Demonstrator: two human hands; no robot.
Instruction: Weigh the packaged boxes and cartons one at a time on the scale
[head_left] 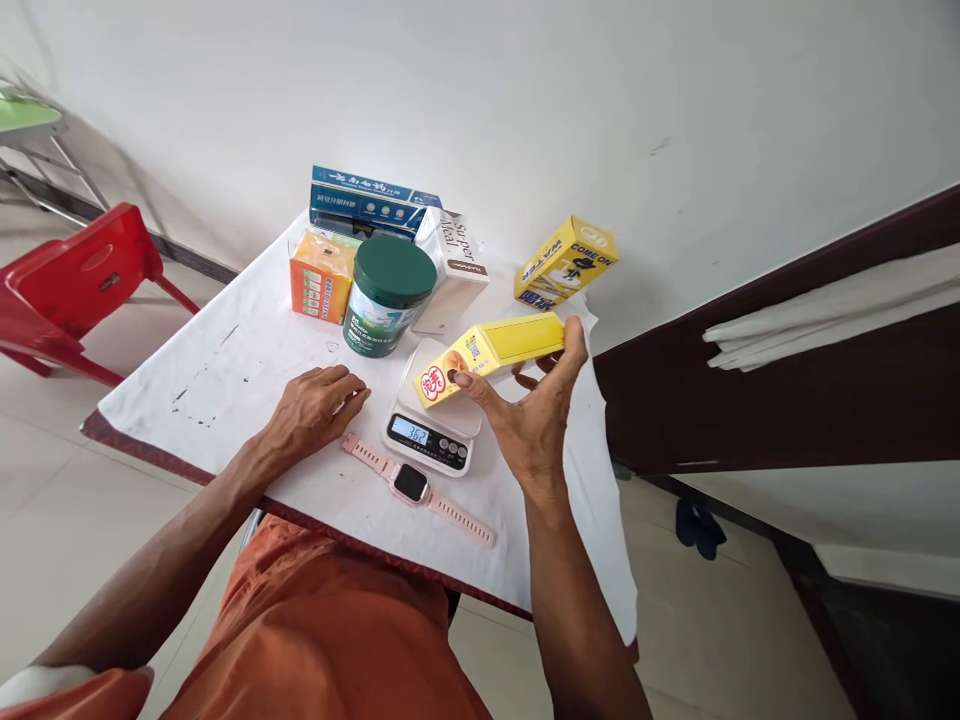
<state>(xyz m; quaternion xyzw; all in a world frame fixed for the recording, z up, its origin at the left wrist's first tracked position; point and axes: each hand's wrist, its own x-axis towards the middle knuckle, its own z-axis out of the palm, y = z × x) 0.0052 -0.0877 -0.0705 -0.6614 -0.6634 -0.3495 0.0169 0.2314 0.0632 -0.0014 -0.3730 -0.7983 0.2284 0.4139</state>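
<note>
Around the scale [431, 442] on our counter [202, 375]
We have the watch [409, 483] before the scale and our left fingers [337, 388] to the scale's left; above its pan, in our right fingers [574, 348], is the snack box [491, 348]. Behind the scale to the left we see the tub [386, 300], the packet [321, 282] farther left, the long box [371, 205] farthest behind; the carton [448, 280] is straight behind the scale, the tall box [564, 265] behind and right.
</note>
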